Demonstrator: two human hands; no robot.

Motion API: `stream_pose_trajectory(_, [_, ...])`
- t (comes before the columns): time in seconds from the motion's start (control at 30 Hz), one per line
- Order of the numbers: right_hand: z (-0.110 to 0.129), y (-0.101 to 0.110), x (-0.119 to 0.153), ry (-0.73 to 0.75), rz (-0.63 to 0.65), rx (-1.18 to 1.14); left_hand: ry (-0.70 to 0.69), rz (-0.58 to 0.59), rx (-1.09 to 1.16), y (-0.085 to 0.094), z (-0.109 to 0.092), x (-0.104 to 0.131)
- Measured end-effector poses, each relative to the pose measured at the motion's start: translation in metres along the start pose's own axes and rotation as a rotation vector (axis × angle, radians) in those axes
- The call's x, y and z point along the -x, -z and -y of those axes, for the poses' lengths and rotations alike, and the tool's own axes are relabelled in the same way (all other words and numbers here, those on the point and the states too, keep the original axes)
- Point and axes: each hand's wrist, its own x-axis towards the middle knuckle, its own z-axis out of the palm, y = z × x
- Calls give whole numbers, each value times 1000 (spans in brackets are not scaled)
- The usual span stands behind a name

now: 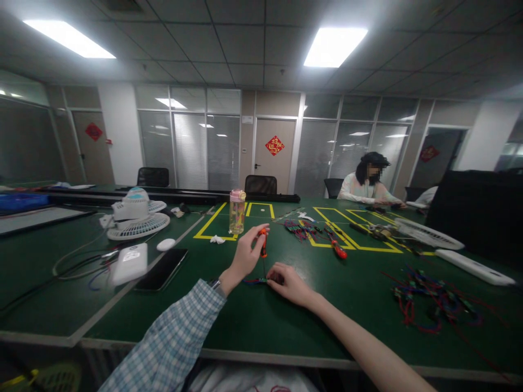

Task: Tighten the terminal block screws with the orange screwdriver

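An orange-and-black screwdriver (263, 243) stands upright, its handle in the fingers of my left hand (245, 255). The thin shaft points down at a small green connector with wires (261, 281) on the green table. My right hand (289, 283) rests on the table, its fingertips closed on that connector at the shaft's tip. Behind and to the right lies a bunch of wired connectors (302, 231), with a red-handled screwdriver (339, 250) beside it. A larger tangle of red and blue wires with connectors (435, 299) spreads at the right.
A pink-lidded bottle (237, 213) stands beyond my left hand. At the left are a white fan (137, 218), a white power bank (131, 263) and a black phone (162, 269). Another person (368, 182) sits across at the right, near a white power strip (474, 267).
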Motion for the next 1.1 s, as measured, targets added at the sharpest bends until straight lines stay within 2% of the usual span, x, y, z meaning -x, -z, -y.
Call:
stream_pose_trajectory(0.17, [-1, 0, 0, 4, -1, 6, -24, -158, -173, -2, 1, 6])
stream_pose_trajectory(0.23, [-2, -1, 0, 4, -3, 4, -47, -183, -207, -1, 1, 7])
stream_pose_trajectory(0.47, [-2, 0, 1, -1, -7, -4, -66, -149, -130, 1, -1, 8])
stream_pose_trajectory(0.63, [-2, 0, 0, 2, 1, -1, -95, -198, -181, -2, 0, 9])
stream_pose_trajectory(0.87, [-2, 0, 0, 3, -2, 9, -101, -152, -170, -5, 1, 14])
stream_pose_trajectory(1.1, [-3, -1, 0, 5, -2, 4, -141, -193, -233, -10, 4, 15])
